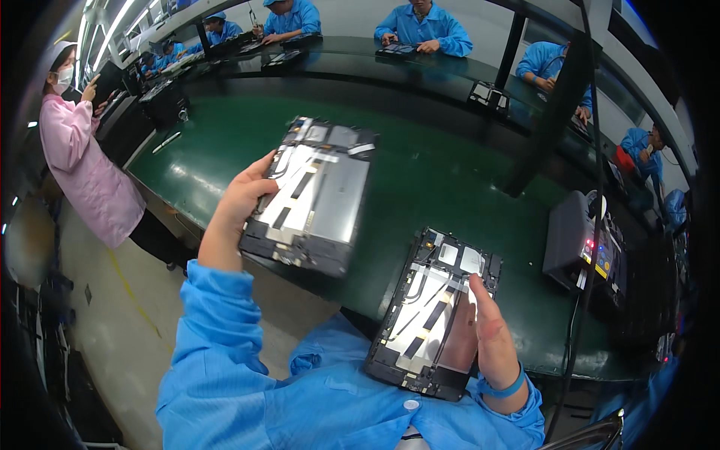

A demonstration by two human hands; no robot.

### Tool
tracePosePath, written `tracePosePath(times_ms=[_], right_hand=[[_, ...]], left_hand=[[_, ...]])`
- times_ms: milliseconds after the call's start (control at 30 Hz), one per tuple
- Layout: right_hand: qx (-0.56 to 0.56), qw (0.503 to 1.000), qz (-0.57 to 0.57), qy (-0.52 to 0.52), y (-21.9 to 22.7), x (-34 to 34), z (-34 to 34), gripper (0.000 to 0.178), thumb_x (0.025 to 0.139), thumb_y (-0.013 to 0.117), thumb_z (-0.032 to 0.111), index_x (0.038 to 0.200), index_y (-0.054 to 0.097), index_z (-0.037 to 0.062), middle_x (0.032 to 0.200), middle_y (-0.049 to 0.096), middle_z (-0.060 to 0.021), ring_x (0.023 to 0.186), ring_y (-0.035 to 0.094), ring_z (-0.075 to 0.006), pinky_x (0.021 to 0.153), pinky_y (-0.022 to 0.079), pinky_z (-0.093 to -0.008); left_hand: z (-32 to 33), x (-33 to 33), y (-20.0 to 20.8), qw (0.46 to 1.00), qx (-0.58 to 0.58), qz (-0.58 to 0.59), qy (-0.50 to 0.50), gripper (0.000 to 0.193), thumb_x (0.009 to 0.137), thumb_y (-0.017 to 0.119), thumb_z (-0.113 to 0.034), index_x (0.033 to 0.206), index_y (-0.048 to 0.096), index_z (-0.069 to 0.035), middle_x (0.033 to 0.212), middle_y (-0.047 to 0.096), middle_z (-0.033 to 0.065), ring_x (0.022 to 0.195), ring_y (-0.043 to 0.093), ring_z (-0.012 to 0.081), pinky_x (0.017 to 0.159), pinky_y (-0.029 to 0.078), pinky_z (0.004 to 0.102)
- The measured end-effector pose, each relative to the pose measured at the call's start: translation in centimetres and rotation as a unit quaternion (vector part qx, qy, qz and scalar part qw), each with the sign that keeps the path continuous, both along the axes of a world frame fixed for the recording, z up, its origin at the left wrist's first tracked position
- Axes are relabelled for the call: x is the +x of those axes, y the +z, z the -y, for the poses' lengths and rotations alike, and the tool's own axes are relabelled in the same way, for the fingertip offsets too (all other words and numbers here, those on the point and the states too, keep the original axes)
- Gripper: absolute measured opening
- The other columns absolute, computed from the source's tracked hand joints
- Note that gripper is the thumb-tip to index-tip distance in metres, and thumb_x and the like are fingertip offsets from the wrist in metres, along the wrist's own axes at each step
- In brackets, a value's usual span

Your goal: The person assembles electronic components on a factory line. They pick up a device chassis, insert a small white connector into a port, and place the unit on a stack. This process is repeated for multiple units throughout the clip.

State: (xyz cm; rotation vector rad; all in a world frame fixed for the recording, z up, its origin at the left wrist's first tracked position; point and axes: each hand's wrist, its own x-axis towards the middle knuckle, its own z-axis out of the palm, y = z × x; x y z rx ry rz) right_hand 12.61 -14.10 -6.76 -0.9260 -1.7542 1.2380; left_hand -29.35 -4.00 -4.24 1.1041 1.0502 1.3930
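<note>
My left hand (246,196) grips an opened tablet (335,196) by its left edge, thumb on top, tilted above the green table. Its bare inside shows a silver battery area, dark strips and black ends. A second opened tablet (421,319) of the same look lies closer to my body, partly past the table's near edge. My right hand (496,341) is closed on its right side, with the thumb laid over the face; the other fingers are hidden beneath.
A white pen (166,143) lies on the green tabletop (225,127) at the left. At the right stand a grey box with lit indicators (581,247), a black post (544,120) and a hanging cable (598,165). Across sit several blue-clad people; a person in pink (82,157) stands left.
</note>
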Motion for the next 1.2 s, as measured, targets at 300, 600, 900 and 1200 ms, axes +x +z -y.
tracePosePath(times_ms=[300,600,900,1200], right_hand=[[0.015,0.998,0.015,-0.065,-1.0,1.8,1.8,0.074,0.092,0.037,0.059,0.133,0.044,-0.0025,0.144,0.035,-0.0211,0.14,0.021,-0.0336,0.112,0.018,-0.0427],[0.059,0.986,0.003,-0.154,-2.2,4.8,2.6,0.049,0.096,0.046,0.036,0.127,0.05,-0.0014,0.137,0.044,-0.0182,0.136,0.031,-0.0325,0.11,0.023,-0.042],[-0.063,0.833,-0.11,-0.538,-1.7,12.8,-3.1,0.034,0.092,0.058,0.029,0.111,0.054,0.0021,0.099,0.058,-0.0035,0.089,0.053,-0.0091,0.074,0.04,-0.0217],[-0.12,0.851,-0.222,-0.461,-3.4,17.5,-6.9,0.023,0.092,0.057,0.028,0.084,0.063,0.007,0.066,0.06,-0.0009,0.054,0.056,-0.0111,0.049,0.041,-0.0227]], left_hand=[[-3.7,-4.2,-3.2,0.997,-0.061,-0.048,0.008,0.069,0.074,0.05,0.008,0.141,0.034,0.002,0.128,0.055,0.014,0.104,0.061,0.0184,0.091,0.047,0.0272],[-6.6,-4.0,-2.3,0.94,-0.125,-0.315,0.042,0.066,0.076,0.057,0.006,0.14,0.038,0.001,0.094,0.061,0.0063,0.078,0.058,0.0128,0.07,0.048,0.0247],[-4.6,-3.3,-2.6,0.812,0.104,-0.565,0.102,0.047,0.072,0.059,-0.001,0.119,0.057,0.003,0.104,0.055,0.0107,0.095,0.053,0.0179,0.078,0.044,0.0288],[6.4,12.7,3.1,0.858,0.291,-0.401,-0.138,0.024,0.067,0.07,-0.007,0.09,0.066,0.0,0.088,0.063,0.0136,0.085,0.06,0.0306,0.077,0.047,0.0368]])
